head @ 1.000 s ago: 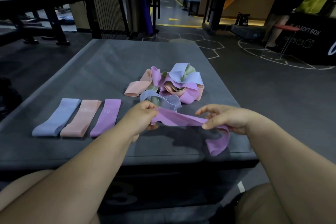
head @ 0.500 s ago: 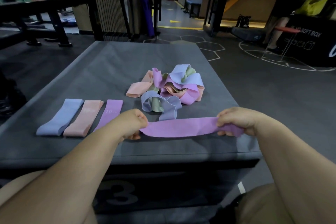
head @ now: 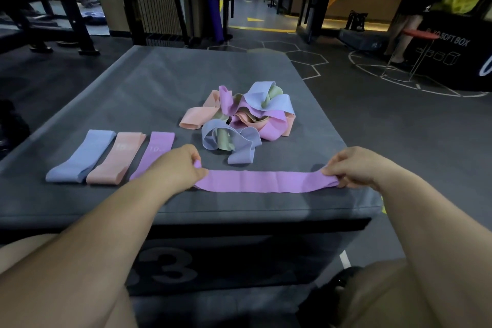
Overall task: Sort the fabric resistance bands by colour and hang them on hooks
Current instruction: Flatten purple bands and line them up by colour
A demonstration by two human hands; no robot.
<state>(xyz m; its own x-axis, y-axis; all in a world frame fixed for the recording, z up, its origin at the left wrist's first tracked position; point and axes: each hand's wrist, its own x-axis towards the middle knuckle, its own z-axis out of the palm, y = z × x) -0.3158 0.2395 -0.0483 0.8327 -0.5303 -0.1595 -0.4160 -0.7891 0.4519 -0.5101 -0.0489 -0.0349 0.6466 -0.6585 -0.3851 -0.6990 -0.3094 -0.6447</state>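
Note:
A purple band (head: 266, 180) lies stretched flat along the near edge of the grey soft box (head: 159, 82). My left hand (head: 178, 164) pinches its left end and my right hand (head: 351, 166) pinches its right end. Behind it sits a tangled pile of bands (head: 247, 117) in blue, peach, purple and green. At the left, three flat bands lie side by side: a blue band (head: 82, 157), a peach band (head: 117, 158) and a purple band (head: 155, 152) partly covered by my left hand. No hooks are in view.
The box stands on a dark gym floor with white hexagon lines (head: 306, 58). A black bench frame (head: 66, 8) is at the back left. At the back right a person (head: 415, 8) stands by a red stool (head: 420, 34) and a black soft box (head: 458, 61).
The purple band went from hanging crumpled between my hands to being pulled straight and laid flat on the box. My right hand moved out to the right.

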